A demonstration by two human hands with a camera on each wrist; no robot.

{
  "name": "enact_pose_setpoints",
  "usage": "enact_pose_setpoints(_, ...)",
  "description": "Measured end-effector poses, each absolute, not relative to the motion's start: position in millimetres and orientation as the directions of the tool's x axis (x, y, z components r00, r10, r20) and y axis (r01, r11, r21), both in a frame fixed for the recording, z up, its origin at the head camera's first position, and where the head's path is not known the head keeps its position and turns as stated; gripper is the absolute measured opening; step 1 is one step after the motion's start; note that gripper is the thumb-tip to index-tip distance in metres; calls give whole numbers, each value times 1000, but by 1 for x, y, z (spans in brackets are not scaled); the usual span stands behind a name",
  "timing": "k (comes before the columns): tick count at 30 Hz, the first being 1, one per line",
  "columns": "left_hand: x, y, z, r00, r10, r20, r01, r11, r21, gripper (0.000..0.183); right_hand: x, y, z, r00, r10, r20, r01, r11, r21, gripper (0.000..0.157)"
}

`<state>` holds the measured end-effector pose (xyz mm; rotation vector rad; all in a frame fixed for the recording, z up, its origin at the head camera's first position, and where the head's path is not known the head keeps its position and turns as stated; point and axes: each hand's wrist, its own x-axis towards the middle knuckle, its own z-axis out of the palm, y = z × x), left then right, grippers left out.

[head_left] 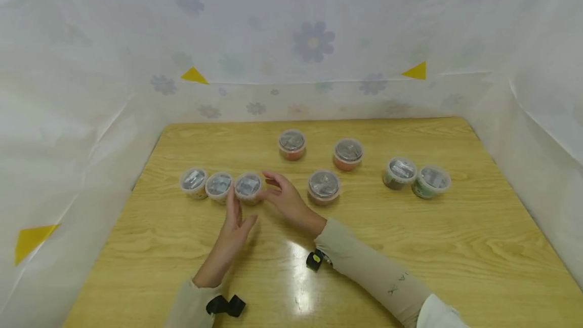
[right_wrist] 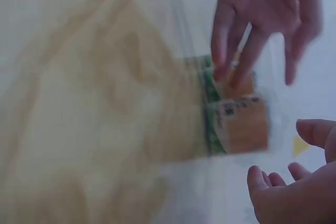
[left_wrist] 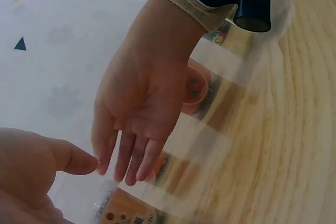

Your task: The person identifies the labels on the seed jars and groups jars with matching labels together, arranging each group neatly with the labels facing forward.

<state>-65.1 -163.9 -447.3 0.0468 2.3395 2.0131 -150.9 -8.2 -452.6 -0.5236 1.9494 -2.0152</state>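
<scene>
Three small lidded plastic tubs stand in a row on the left of the table in the head view: a left tub (head_left: 193,181), a middle tub (head_left: 219,185) and a right tub (head_left: 248,185). My left hand (head_left: 227,244) has its fingers extended at the gap between the middle and right tubs. To the right of that right tub is my right hand (head_left: 289,201), fingers loosely bent, thumb beside its rim; contact is unclear. Neither hand grips anything. The right wrist view shows printed labels on two adjacent tubs (right_wrist: 244,127) near both hands.
Three orange-red tubs stand near the middle: a back one (head_left: 292,145), one farther right (head_left: 348,155) and a nearer one (head_left: 324,186) by the right hand. Two greenish tubs, one (head_left: 400,172) beside another (head_left: 431,182), stand at the right. White sheeting (head_left: 314,95) surrounds the table.
</scene>
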Motion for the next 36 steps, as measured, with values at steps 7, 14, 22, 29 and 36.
enact_pose_setpoints(7, -46, -171, -431, -974, 167, -152, -113, 221, 969, 65, -155, 43, -438, -867, -481, 130, -156, 15, -988, 42)
enact_pose_setpoints(14, -54, -160, -431, -925, 356, -134, -29, 285, 958, 40, -160, 102, -423, -881, -436, 182, -244, 90, -966, 36)
enact_pose_setpoints(22, -80, -131, -429, -914, 398, -82, 36, 281, 959, 45, -165, 146, -439, -918, -371, 142, -239, 232, -943, 41)
enact_pose_setpoints(29, -102, -103, -423, -916, 396, -66, 43, 259, 965, 55, -162, 148, -459, -900, -427, 87, -210, 251, -945, 56)
enact_pose_setpoints(36, -101, -83, -412, -894, 444, -68, 50, 249, 967, 65, -151, 137, -466, -896, -436, 83, -201, 232, -952, 61)
